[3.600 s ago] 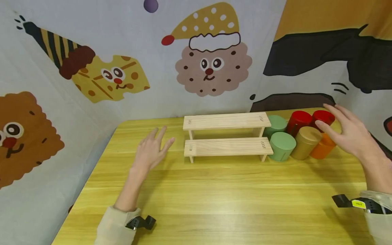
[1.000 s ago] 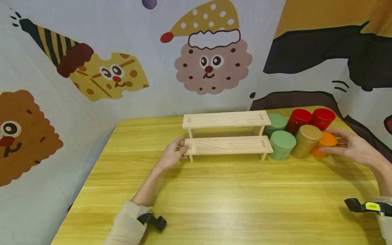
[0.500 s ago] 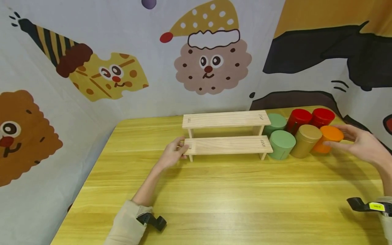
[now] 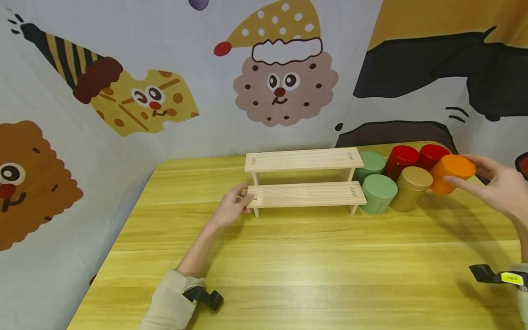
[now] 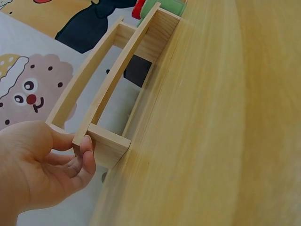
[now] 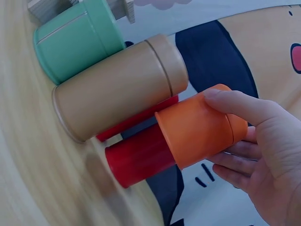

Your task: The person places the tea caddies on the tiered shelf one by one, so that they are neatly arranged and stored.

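A two-step wooden shelf (image 4: 305,195) stands near the back of the table. My left hand (image 4: 229,205) pinches the left end of its lower step, thumb on top and fingers beneath, as the left wrist view (image 5: 51,165) also shows. My right hand (image 4: 501,185) grips an orange canister (image 4: 453,173) between thumb and fingers. In the right wrist view, the orange canister (image 6: 200,127) hangs off the table, in front of a red canister (image 6: 141,157). A gold canister (image 4: 411,188) stands just left of it.
Two green canisters, one in front (image 4: 378,193) and one behind (image 4: 371,165), stand against the shelf's right end. Two red canisters (image 4: 401,161) stand at the back right. A printed cloth (image 4: 198,91) hangs behind the wooden table (image 4: 288,270).
My left hand has come to the shelf's lower step and stays there. My right hand came down to the orange canister, took hold of it and has raised it up and rightward.
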Demonstrator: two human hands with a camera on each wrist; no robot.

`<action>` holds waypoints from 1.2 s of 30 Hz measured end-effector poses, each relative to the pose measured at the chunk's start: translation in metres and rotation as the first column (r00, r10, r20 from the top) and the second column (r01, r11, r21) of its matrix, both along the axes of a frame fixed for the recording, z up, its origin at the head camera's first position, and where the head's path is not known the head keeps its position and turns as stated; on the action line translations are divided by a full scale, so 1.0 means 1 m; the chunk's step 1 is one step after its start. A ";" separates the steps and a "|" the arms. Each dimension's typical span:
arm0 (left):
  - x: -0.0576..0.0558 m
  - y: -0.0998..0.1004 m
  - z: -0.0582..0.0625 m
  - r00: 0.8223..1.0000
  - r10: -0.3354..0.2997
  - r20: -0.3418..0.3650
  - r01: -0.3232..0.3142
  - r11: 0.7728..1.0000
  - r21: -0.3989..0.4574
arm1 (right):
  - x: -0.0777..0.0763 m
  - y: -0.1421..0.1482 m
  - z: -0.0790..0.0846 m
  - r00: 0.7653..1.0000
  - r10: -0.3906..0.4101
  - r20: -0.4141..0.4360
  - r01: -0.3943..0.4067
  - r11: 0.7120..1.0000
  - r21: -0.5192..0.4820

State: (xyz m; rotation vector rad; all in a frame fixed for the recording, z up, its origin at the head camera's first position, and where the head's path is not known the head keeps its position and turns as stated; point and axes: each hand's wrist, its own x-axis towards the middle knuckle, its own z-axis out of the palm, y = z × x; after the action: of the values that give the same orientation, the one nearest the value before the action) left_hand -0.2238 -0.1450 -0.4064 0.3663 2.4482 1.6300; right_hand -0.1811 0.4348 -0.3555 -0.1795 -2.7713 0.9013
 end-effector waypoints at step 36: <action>0.000 -0.001 0.000 1.000 -0.014 0.004 0.014 1.000 0.022 | 0.015 -0.066 0.047 0.958 0.009 -0.287 -0.027 0.998 -0.058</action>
State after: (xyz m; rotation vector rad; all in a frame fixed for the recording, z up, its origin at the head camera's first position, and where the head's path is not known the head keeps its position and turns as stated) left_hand -0.2240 -0.1458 -0.4061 0.3821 2.4213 1.6511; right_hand -0.1657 0.3689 -0.3087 -0.0296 -2.4827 0.9362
